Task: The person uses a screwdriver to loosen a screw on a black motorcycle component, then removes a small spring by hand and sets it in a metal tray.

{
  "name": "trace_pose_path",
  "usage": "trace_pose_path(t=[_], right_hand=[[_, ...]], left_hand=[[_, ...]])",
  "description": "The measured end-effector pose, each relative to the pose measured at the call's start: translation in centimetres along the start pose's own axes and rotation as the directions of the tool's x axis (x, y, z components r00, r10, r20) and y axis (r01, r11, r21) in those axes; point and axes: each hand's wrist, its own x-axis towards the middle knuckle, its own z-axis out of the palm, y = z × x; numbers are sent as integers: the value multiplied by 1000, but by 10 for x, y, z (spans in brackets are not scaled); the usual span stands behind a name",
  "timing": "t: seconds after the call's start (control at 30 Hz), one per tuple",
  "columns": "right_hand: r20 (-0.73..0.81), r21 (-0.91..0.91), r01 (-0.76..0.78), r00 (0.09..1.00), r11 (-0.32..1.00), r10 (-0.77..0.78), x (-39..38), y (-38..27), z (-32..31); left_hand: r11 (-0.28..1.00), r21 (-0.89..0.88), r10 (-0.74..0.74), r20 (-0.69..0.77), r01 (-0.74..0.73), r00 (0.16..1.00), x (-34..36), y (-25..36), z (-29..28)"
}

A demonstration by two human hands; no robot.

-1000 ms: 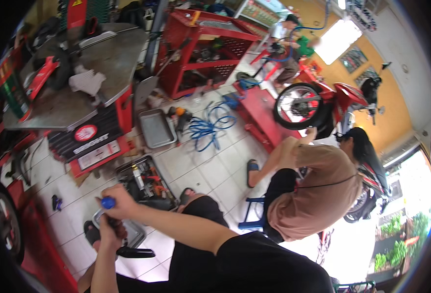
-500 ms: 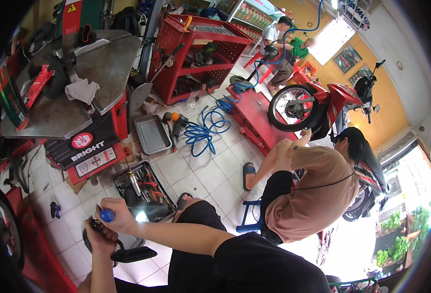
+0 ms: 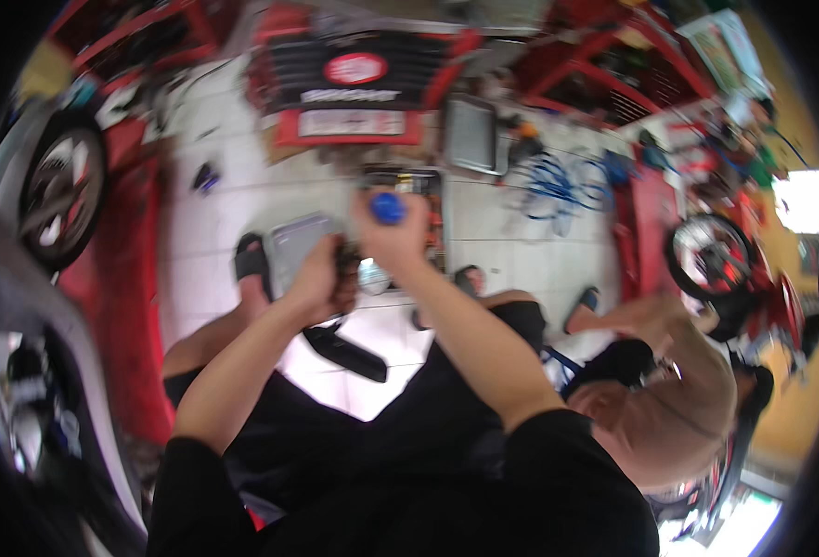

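Note:
My right hand (image 3: 393, 232) is wrapped round a blue-handled screwdriver (image 3: 388, 208); only the rounded blue handle end shows, and its shaft is hidden. Close beside it, my left hand (image 3: 321, 278) is closed round a dark part from which a black motorcycle mirror (image 3: 345, 355) hangs below the fingers. Motion blur hides the detail of the dark part and whether the screwdriver touches it. Under the hands on the floor lie a grey tray (image 3: 300, 243) and a dark tool case (image 3: 433, 200) with tools in it.
A red-and-black machine (image 3: 358, 84) stands ahead. A metal tray (image 3: 472, 136) and a coiled blue hose (image 3: 558, 190) lie on the tiles. At left is a motorcycle wheel (image 3: 61, 190) on a red platform (image 3: 126, 306). A co-worker (image 3: 664, 399) sits at right beside another motorcycle (image 3: 714, 255).
My view has swung left and straightened, now blurred. The co-worker appears farther right, and the wheel at left shows more. Both hands keep their holds, appearing nearer the middle.

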Motion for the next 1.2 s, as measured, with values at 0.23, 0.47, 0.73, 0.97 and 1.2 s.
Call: trace_pose_path(t=[0.23,0.47,0.73,0.97,1.2], right_hand=[[22,-86,-40,999,996,43,8,-13,8],[273,-155,-238,922,959,273,5,-25,1],[494,-237,-222,811,946,314,0,-16,3],[429,-358,327,890,875,-156,12,-12,-4],[240,-143,-190,946,971,220,37,-40,-54]], left_hand=[[961,69,266,40,-268,963,-7,13,-18],[778,-411,485,-86,-475,870,-22,73,-53],[631,-433,693,-59,-644,719,-44,85,-55],[543,331,825,-37,-772,564,-41,72,-55],[339,608,927,-87,-718,364,-44,82,-80]])
